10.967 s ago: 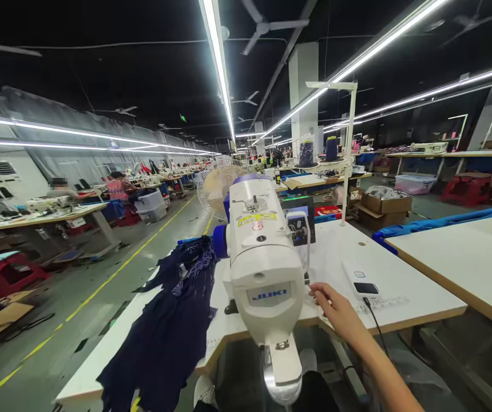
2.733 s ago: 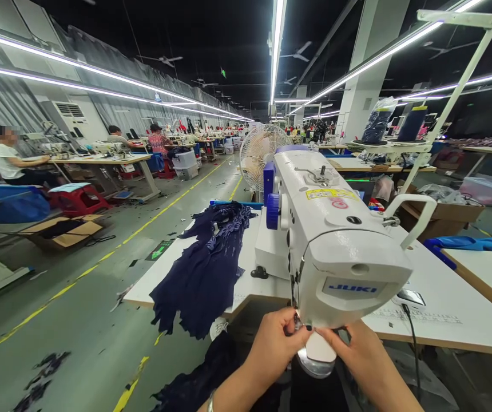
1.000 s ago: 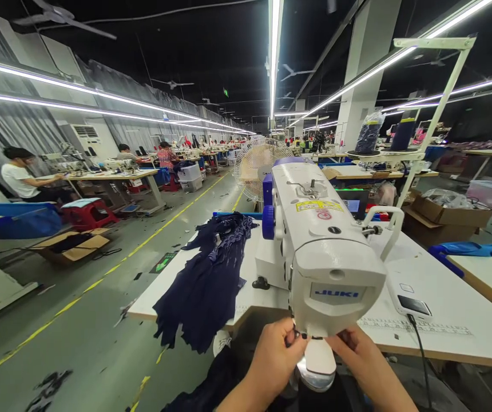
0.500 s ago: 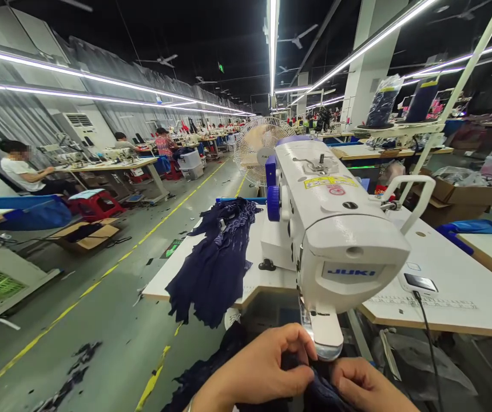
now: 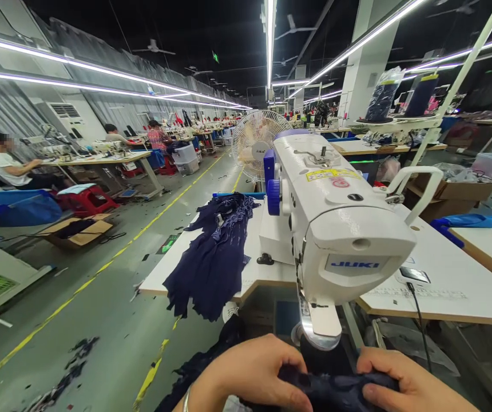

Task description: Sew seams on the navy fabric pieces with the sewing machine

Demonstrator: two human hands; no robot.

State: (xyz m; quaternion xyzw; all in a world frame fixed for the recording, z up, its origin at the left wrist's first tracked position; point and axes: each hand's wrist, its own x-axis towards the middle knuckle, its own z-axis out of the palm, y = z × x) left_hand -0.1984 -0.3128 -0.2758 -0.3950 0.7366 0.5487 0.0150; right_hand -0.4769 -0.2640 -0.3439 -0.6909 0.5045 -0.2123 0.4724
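Observation:
A dark navy piece of fabric (image 5: 336, 390) is stretched between my two hands, just below the head of a white JUKI sewing machine (image 5: 360, 246). My left hand (image 5: 261, 372) is closed on its left end, thumb in front and fingers behind. At the other end, my right hand (image 5: 394, 377) pinches the cloth between thumb and fingers. Both hands are a little in front of the machine's rounded metal end (image 5: 325, 341), apart from it. More navy cloth (image 5: 205, 363) hangs behind my left forearm. The lower part of the fabric runs out of the picture.
A heap of navy garment pieces (image 5: 211, 257) lies on the white machine table (image 5: 155, 277), partly over its front edge. A small device (image 5: 414, 274) with a cable sits to the right. A fan (image 5: 257, 146) stands behind the machine. A co-worker (image 5: 3, 160) sits far left.
My hands have moved apart and slightly down, away from the machine's end, drawing the fabric out between them. My right hand has shifted right. The view has tilted slightly.

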